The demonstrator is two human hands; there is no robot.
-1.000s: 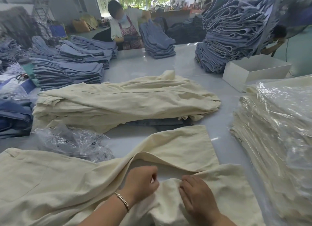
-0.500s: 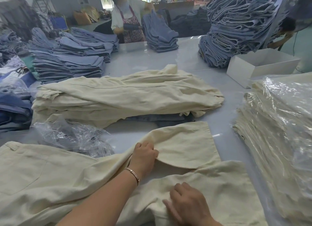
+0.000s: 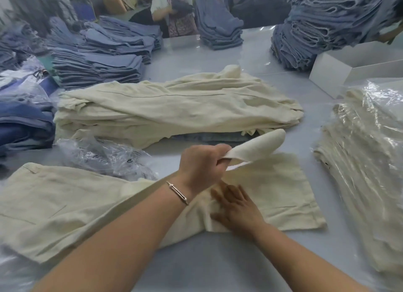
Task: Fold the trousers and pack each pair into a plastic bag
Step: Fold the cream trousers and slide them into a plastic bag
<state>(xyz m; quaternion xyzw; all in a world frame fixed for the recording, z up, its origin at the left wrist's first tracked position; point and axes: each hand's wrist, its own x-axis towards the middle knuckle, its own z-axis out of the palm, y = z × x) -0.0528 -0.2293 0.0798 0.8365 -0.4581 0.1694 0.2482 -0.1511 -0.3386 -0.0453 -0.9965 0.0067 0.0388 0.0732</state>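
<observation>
A cream pair of trousers [image 3: 65, 206] lies flat across the near table, waistband to the left, legs to the right. My left hand [image 3: 202, 163] grips the upper leg's hem [image 3: 259, 144] and holds it lifted off the lower leg. My right hand [image 3: 235, 206] presses flat, fingers straight, on the lower leg [image 3: 290, 193]. Crumpled clear plastic bags [image 3: 104, 156] lie just beyond the trousers on the left.
A pile of unfolded cream trousers [image 3: 174, 104] lies behind. Bagged cream trousers [image 3: 366, 143] are stacked at the right. Blue jeans stacks [image 3: 98, 67] fill the left and back, a white box [image 3: 353, 67] stands at the right, and a person [image 3: 174, 10] stands across the table.
My left hand slid under the upper leg's edge, gripped it and lifted it up and to the right. My right hand opened flat onto the lower leg. The camera tilted down.
</observation>
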